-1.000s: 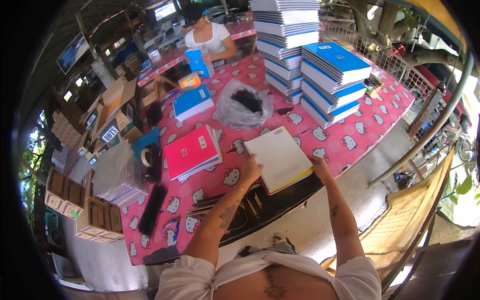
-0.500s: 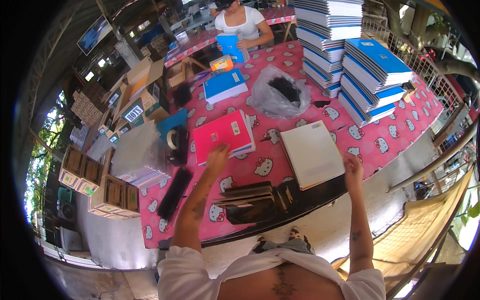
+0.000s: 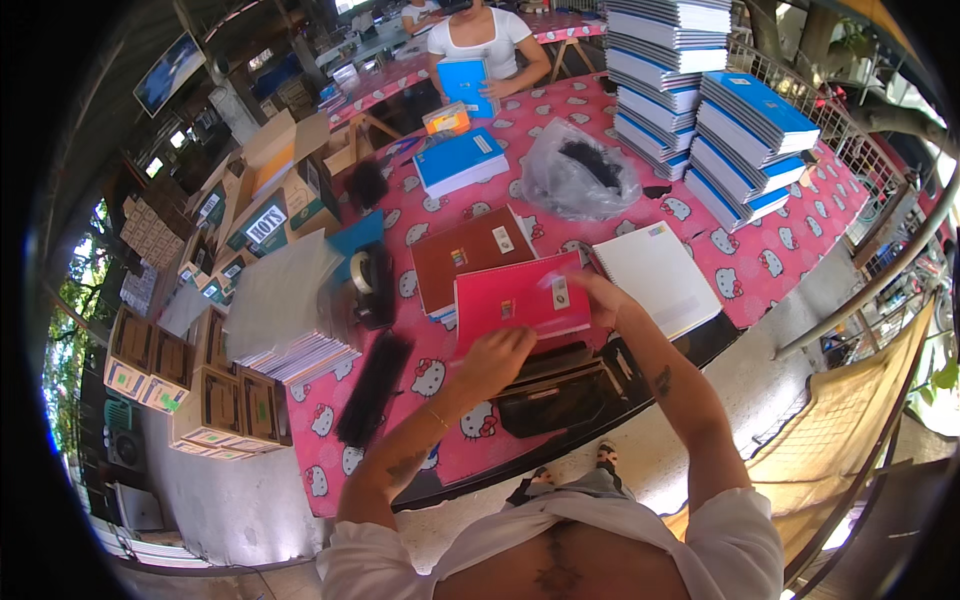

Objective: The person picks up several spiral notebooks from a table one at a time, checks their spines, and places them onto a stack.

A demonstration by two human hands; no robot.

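Note:
A pinkish-red notebook is held up over the near part of the table. My left hand is closed on its lower left edge. At its right edge my right hand, slightly blurred, grips the side with the fingers partly behind the cover. Just beyond lies a stack topped by a brown notebook, its front corner covered by the red one. To the right, a spiral notebook with a white page up lies flat. Below my hands is a black metal binding tool or tray at the table's edge.
Tall stacks of blue notebooks stand at the far right. A plastic bag with black contents lies mid-table. On the left are a tape dispenser, black bristly strips and plastic-covered sheets. Across the table a person holds a blue notebook.
The red notebook has come off the stack toward me, uncovering a brown one. My right hand has left the white-page notebook and moved left to the red one.

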